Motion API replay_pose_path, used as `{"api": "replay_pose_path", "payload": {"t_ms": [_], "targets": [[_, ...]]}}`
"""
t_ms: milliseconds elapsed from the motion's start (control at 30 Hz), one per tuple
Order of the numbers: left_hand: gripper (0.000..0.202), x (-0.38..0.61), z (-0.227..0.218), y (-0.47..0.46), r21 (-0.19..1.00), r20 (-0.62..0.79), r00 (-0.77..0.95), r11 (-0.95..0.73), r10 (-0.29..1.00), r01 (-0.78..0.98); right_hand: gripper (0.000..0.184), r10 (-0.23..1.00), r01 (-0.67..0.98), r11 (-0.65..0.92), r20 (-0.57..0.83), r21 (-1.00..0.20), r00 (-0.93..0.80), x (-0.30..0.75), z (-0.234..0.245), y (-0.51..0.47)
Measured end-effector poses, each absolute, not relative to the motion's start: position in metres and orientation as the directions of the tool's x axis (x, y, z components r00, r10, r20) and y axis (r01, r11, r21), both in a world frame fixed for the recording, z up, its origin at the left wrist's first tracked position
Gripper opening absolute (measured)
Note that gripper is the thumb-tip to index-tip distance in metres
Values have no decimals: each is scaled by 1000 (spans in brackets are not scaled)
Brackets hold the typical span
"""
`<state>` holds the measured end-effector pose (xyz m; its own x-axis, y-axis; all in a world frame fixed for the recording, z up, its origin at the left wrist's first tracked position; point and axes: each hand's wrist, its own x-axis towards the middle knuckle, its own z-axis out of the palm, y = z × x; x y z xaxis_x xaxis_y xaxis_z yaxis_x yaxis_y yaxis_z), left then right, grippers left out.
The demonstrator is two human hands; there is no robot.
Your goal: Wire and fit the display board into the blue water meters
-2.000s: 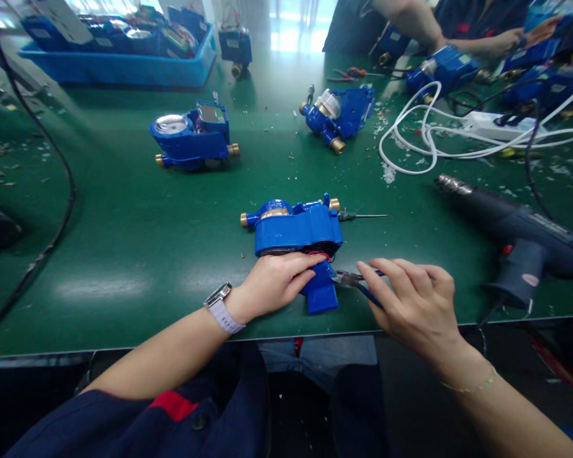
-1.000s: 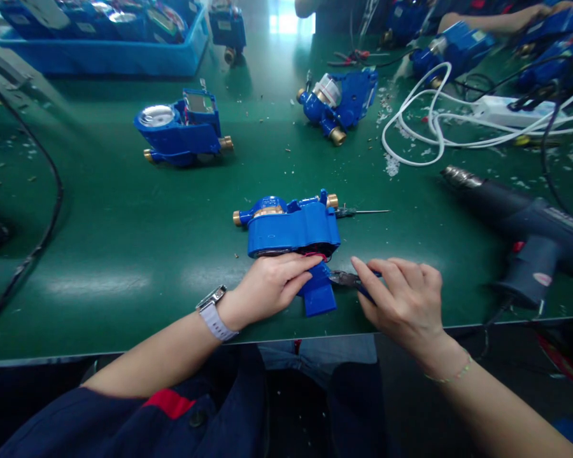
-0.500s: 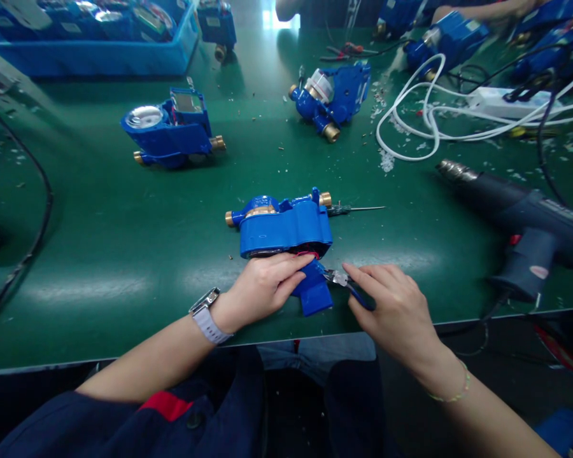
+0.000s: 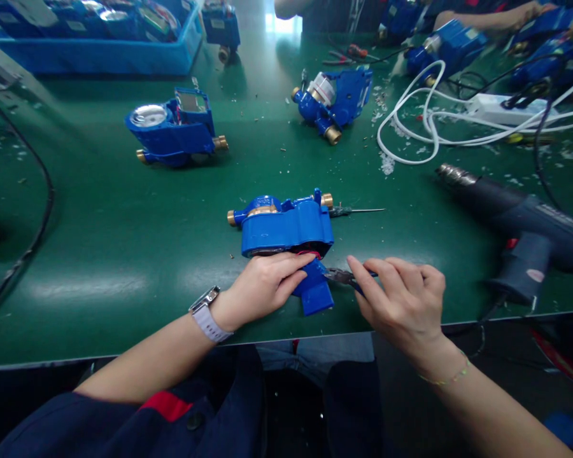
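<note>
A blue meter [image 4: 286, 232] lies at the centre of the frame on the green table [image 4: 162, 210], brass ends pointing left and right. Below it sits a small blue cover [image 4: 318, 298], with red wires [image 4: 309, 254] between the two. The left hand [image 4: 262, 286] comes in from the lower left, its fingers close together and laid across the cover's upper end by the wires, the gap to the thumb narrow; whether they pinch it I cannot tell. The right hand [image 4: 401, 299], right of centre, has its fingers wrapped around the pliers [image 4: 341, 277], whose tips meet the cover's right edge.

A thin metal shaft [image 4: 367, 210] sticks out to the right from behind the meter. Farther out, a heat gun [image 4: 520, 222] lies at the right of the frame, and a white cord [image 4: 408, 162] loops above it near a power strip [image 4: 503, 108]. A second meter [image 4: 181, 137] stands upper left, a third [image 4: 332, 102] lies at upper centre, and a blue bin [image 4: 100, 58] of meters fills the upper left corner. A co-worker's arm [image 4: 501, 19] shows at upper right.
</note>
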<state>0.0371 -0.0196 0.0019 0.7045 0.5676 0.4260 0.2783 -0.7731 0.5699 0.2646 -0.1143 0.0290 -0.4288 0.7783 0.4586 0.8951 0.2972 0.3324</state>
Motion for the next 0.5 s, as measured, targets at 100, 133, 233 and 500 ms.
{"api": "replay_pose_path", "payload": {"t_ms": [100, 133, 233, 500], "targets": [[29, 37, 1, -20, 573, 443, 694, -774, 568, 268, 29, 770, 908, 294, 489, 299, -410, 266, 24, -113], [29, 38, 0, -21, 574, 449, 692, -776, 566, 261, 27, 771, 914, 297, 495, 277, -400, 264, 22, -113], [29, 39, 0, -22, 579, 461, 691, -779, 557, 241, 24, 789, 927, 314, 487, 202, -374, 254, 22, -110], [28, 35, 4, -25, 647, 401, 665, -709, 630, 282, 26, 904, 900, 329, 371, -286, -212, 285, 32, -119]]}}
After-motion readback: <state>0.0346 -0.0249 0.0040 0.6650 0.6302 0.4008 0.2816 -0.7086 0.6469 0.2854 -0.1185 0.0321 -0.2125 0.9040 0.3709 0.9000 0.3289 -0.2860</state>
